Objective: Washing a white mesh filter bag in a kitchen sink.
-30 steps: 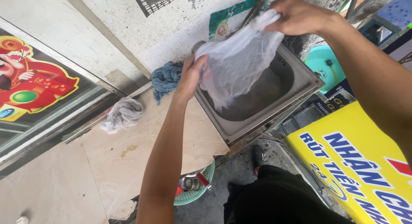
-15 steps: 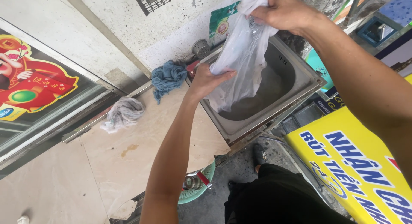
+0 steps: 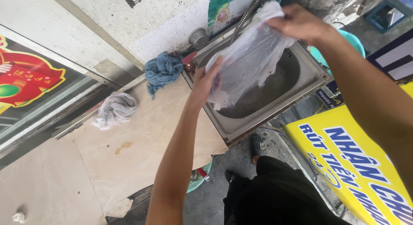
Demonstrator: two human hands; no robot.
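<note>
hands over steel sink (image 3: 316, 80): right hand (image 3: 301, 22) pinches clear plastic bag (image 3: 249, 61) top, left hand (image 3: 205, 78) grips its side, so drips fall inside.

- Left hand (image 3: 205, 80): arm extended forward, fingers closed in a pinch grip.
- Right hand (image 3: 299, 22): raised higher, fingers clenched, wrist bent downward.

Below your left hand (image 3: 205, 80) the sink (image 3: 309, 85) is open. The bag (image 3: 249, 61) fills the gap to your right hand (image 3: 301, 22). A blue rag (image 3: 162, 72) lies left of it.
</note>
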